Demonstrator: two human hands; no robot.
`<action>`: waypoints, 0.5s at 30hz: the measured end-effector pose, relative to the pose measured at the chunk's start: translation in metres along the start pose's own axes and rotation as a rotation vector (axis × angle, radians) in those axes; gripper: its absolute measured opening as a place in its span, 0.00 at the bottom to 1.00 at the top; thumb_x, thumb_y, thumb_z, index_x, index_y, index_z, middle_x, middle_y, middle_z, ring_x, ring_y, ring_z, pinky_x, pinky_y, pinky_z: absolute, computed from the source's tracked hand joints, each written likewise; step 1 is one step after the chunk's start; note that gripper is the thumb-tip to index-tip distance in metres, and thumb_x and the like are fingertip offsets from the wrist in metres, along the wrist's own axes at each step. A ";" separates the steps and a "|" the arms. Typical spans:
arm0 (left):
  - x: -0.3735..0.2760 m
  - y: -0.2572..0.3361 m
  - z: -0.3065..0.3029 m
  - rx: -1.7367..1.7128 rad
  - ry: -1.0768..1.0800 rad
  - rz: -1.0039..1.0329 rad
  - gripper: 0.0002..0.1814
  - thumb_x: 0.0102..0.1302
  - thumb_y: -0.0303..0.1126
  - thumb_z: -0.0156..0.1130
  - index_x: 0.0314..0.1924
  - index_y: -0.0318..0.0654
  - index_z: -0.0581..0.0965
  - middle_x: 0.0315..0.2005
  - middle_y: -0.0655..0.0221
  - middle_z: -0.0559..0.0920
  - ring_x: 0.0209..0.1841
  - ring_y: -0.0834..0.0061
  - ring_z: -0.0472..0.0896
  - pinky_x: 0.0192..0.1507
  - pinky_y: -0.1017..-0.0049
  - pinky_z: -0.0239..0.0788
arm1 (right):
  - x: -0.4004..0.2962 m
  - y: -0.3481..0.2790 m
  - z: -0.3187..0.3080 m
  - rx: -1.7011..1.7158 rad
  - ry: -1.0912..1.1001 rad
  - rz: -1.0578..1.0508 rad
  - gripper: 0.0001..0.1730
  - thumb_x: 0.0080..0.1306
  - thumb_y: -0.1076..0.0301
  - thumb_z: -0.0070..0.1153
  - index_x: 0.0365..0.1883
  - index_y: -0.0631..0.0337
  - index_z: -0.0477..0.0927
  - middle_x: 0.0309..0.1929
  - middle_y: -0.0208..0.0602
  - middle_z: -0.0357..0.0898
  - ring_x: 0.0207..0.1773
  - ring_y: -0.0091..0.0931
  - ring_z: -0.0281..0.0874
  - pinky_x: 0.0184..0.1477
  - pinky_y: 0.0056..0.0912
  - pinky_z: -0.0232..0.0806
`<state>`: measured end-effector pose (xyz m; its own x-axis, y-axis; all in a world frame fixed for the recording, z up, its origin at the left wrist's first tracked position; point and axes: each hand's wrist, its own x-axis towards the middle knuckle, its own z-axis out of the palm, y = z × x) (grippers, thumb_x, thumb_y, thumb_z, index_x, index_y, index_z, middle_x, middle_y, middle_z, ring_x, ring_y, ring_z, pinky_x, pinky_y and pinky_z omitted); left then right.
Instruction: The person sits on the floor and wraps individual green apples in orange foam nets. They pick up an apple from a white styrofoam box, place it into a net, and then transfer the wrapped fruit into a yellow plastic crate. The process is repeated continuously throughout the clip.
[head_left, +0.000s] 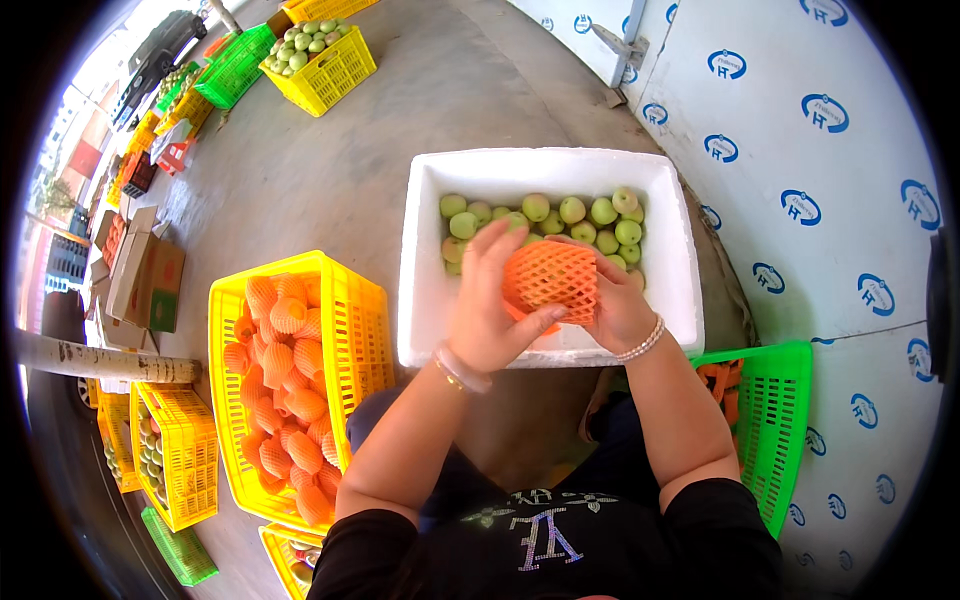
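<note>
An orange foam net sleeve (559, 277) is between my hands, above the near part of a white foam box (424, 315). My right hand (619, 304) grips the sleeve's right side, its fingers partly hidden behind the mesh. My left hand (487, 300) lies against the sleeve's left side, with the thumb on its lower front and the fingers raised. Whether a fruit is inside the sleeve, I cannot tell. Green, apple-like fruits (572, 210) lie in the far part of the box.
Left of the box stands a yellow plastic crate (325, 300) full of fruits in orange foam sleeves (277, 364). A green crate (772, 420) is at the right, beside a printed panel wall (817, 225). Farther off are a yellow crate of fruits (330, 75) and cardboard boxes (146, 277).
</note>
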<state>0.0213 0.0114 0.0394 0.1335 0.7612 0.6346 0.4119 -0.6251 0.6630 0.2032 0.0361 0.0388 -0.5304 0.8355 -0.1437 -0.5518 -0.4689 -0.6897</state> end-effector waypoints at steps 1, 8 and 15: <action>0.000 -0.003 0.002 -0.044 -0.096 0.018 0.37 0.51 0.34 0.75 0.58 0.34 0.67 0.55 0.52 0.70 0.55 0.55 0.72 0.55 0.63 0.68 | 0.002 0.003 0.001 0.114 -0.039 0.027 0.28 0.74 0.59 0.44 0.69 0.60 0.61 0.60 0.37 0.72 0.60 0.28 0.72 0.62 0.36 0.66; -0.014 0.001 0.022 -0.022 0.051 -0.247 0.35 0.55 0.35 0.73 0.59 0.34 0.66 0.52 0.52 0.71 0.55 0.54 0.71 0.55 0.62 0.68 | 0.005 0.028 0.023 -0.125 0.022 -0.372 0.28 0.74 0.58 0.44 0.69 0.58 0.61 0.61 0.35 0.71 0.62 0.26 0.68 0.65 0.34 0.61; -0.025 -0.006 0.043 -0.376 0.036 -0.389 0.40 0.53 0.38 0.75 0.61 0.34 0.64 0.53 0.51 0.71 0.56 0.54 0.70 0.58 0.63 0.66 | 0.020 0.035 0.009 -0.268 0.402 -0.497 0.08 0.69 0.69 0.58 0.31 0.61 0.76 0.39 0.35 0.82 0.47 0.25 0.78 0.53 0.28 0.70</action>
<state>0.0543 0.0036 0.0029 0.0018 0.9466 0.3224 0.0728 -0.3216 0.9441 0.1679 0.0338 0.0179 0.0521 0.9985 0.0183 -0.4624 0.0403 -0.8857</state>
